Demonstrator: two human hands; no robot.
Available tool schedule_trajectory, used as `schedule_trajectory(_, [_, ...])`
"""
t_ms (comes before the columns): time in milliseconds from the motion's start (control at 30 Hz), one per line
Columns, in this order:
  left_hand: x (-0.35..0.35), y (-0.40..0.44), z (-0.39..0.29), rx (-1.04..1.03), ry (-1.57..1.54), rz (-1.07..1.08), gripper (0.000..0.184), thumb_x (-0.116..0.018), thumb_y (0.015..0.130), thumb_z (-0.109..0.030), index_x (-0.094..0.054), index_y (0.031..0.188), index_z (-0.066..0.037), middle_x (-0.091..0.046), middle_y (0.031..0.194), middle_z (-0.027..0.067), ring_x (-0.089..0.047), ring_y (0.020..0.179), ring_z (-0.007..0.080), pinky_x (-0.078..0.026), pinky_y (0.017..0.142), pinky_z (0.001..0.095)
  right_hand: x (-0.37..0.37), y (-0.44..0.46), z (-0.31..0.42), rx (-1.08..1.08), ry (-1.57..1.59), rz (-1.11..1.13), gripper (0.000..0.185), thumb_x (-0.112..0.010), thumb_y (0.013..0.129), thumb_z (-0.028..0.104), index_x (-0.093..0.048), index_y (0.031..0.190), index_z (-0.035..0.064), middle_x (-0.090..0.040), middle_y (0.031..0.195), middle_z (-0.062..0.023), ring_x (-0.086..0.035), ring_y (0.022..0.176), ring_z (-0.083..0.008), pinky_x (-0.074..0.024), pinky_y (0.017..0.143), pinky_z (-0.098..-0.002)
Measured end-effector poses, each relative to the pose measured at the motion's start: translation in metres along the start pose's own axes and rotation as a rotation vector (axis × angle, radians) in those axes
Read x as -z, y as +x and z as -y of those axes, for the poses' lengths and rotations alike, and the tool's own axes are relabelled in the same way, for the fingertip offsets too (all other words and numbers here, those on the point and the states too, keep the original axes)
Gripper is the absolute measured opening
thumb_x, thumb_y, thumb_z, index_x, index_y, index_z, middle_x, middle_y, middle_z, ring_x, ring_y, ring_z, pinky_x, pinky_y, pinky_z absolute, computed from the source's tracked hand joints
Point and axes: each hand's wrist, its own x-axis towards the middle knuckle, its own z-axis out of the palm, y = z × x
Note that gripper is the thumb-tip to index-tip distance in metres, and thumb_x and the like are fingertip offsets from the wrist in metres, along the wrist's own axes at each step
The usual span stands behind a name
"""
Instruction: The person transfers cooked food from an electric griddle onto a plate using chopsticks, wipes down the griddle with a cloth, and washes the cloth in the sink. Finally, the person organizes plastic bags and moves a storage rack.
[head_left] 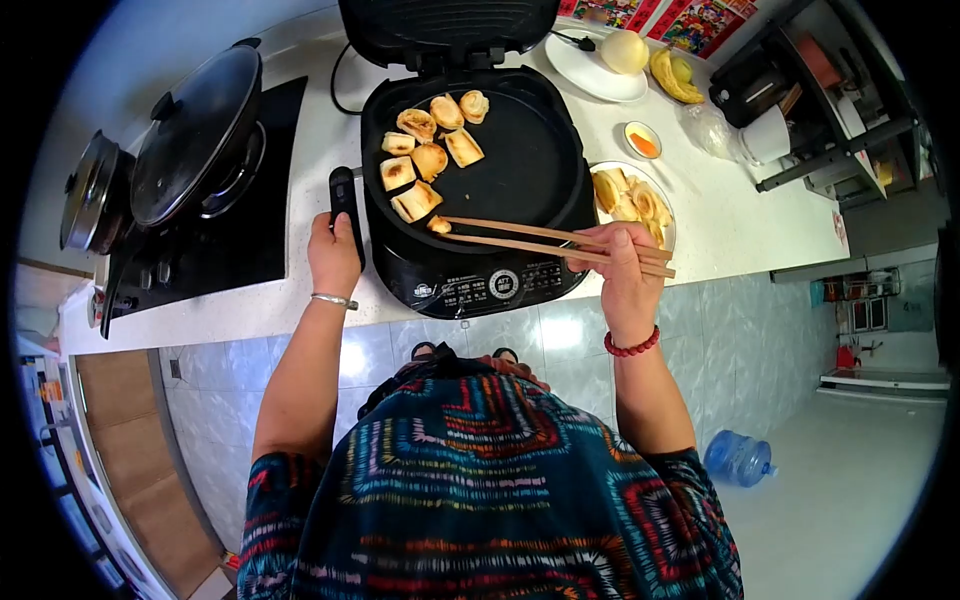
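Note:
A black electric griddle [520,150] stands with its lid raised on the white counter. Several browned pieces of food [429,160] lie along the left side of its pan. My right hand [625,262] holds a pair of wooden chopsticks [540,235], whose tips touch a small browned piece [438,225] at the pan's lower left edge. My left hand [335,250] is wrapped round the black handle [345,200] of a utensil standing beside the griddle; the utensil's far end is hidden. Right of the griddle, a plate [671,235] carries more browned pieces [630,200].
At the left, a lidded wok [200,135] and a steel pot [92,195] sit on the black stove [225,255]. A small sauce bowl [643,140], a white plate [575,68] with a round fruit, bananas [675,78] and a black rack [840,150] are at the right.

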Motion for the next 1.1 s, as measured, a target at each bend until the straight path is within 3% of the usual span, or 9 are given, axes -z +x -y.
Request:
schedule_trajectory(133, [-0.002,0.003,0.009,-0.028,0.007,0.012,0.026,-0.047,0.081,-0.022,-0.051,0.089,0.003,-0.056,0.073,0.0185,-0.053,0.066,0.0292,-0.041,0.061,0.0344,0.023,-0.005,0.026,0.056,0.004,-0.227,0.021,-0.042,0.085,0.017,-0.047,0.08,-0.0029,-0.055,0.079,-0.0166,-0.057,0.063,-0.0233,-0.0499,0.054,-0.0319])
schedule_trajectory(300, [-0.005,0.006,0.02,-0.065,-0.027,0.019,0.025,-0.046,0.082,-0.021,-0.051,0.088,0.003,-0.055,0.073,0.0158,-0.051,0.067,0.0255,-0.04,0.063,0.0327,0.096,-0.026,0.061,0.214,-0.021,-0.412,0.02,-0.037,0.086,0.017,-0.046,0.081,-0.0007,-0.055,0.077,-0.0154,-0.057,0.059,-0.0216,-0.0503,0.051,-0.0304])
schedule_trajectory(567, [-0.007,0.008,0.025,-0.065,0.022,0.01,0.027,-0.046,0.082,-0.022,-0.05,0.091,0.003,-0.055,0.077,0.0163,-0.05,0.068,0.025,-0.04,0.064,0.0326,0.14,-0.068,0.037,0.017,-0.231,-0.647,0.022,-0.042,0.085,0.02,-0.047,0.081,-0.0001,-0.056,0.074,-0.0141,-0.057,0.055,-0.02,-0.05,0.05,-0.03])
schedule_trajectory(633, [-0.003,0.004,0.011,0.074,-0.083,0.058,0.027,-0.046,0.082,-0.022,-0.05,0.091,0.004,-0.055,0.075,0.0158,-0.051,0.067,0.025,-0.041,0.063,0.033,0.139,-0.068,0.036,-0.052,-0.311,-0.66,0.023,-0.042,0.085,0.021,-0.049,0.08,-0.0009,-0.057,0.073,-0.0134,-0.057,0.054,-0.0195,-0.0497,0.049,-0.029])
schedule_trajectory(667, [-0.003,0.004,0.014,-0.055,0.031,-0.004,0.028,-0.046,0.082,-0.022,-0.05,0.09,0.004,-0.056,0.073,0.0162,-0.052,0.065,0.0255,-0.041,0.061,0.033,0.135,-0.066,0.041,-0.056,-0.358,-0.668,0.025,-0.041,0.085,0.022,-0.049,0.079,-0.0014,-0.057,0.073,-0.0131,-0.056,0.053,-0.019,-0.0496,0.05,-0.0283])
schedule_trajectory(733, [-0.001,0.003,0.008,0.023,-0.006,0.028,0.027,-0.047,0.081,-0.022,-0.051,0.089,0.003,-0.056,0.073,0.0171,-0.053,0.065,0.0263,-0.041,0.061,0.0329,0.131,-0.062,0.046,0.057,-0.277,-0.599,0.025,-0.039,0.085,0.021,-0.049,0.08,-0.0016,-0.056,0.074,-0.0138,-0.056,0.053,-0.0185,-0.0493,0.049,-0.0279])
schedule_trajectory(867, [-0.001,0.0,0.005,-0.064,-0.007,-0.032,0.025,-0.046,0.081,-0.02,-0.05,0.089,0.003,-0.055,0.071,0.0159,-0.053,0.062,0.0252,-0.042,0.059,0.0321,0.103,-0.041,0.057,0.261,-0.103,-0.337,0.024,-0.033,0.087,0.017,-0.046,0.082,-0.0018,-0.053,0.081,-0.0174,-0.055,0.057,-0.02,-0.0487,0.049,-0.0288])
schedule_trajectory(1000, [-0.001,0.0,0.002,-0.005,-0.034,-0.005,0.023,-0.046,0.081,-0.02,-0.05,0.087,0.003,-0.055,0.068,0.0146,-0.051,0.06,0.0245,-0.041,0.058,0.032,0.043,-0.015,0.043,0.106,0.046,-0.185,0.018,-0.035,0.085,0.011,-0.047,0.079,-0.0023,-0.052,0.083,-0.0185,-0.054,0.059,-0.0215,-0.0478,0.053,-0.0324])
schedule_trajectory(1100, [-0.004,0.002,0.01,0.01,-0.061,0.009,0.023,-0.046,0.081,-0.019,-0.05,0.087,0.002,-0.054,0.068,0.0146,-0.051,0.06,0.0243,-0.041,0.058,0.0319,0.009,0.007,0.027,0.071,-0.016,0.052,0.015,-0.037,0.083,0.007,-0.049,0.08,-0.0019,-0.054,0.085,-0.0159,-0.054,0.062,-0.017,-0.0469,0.056,-0.0272])
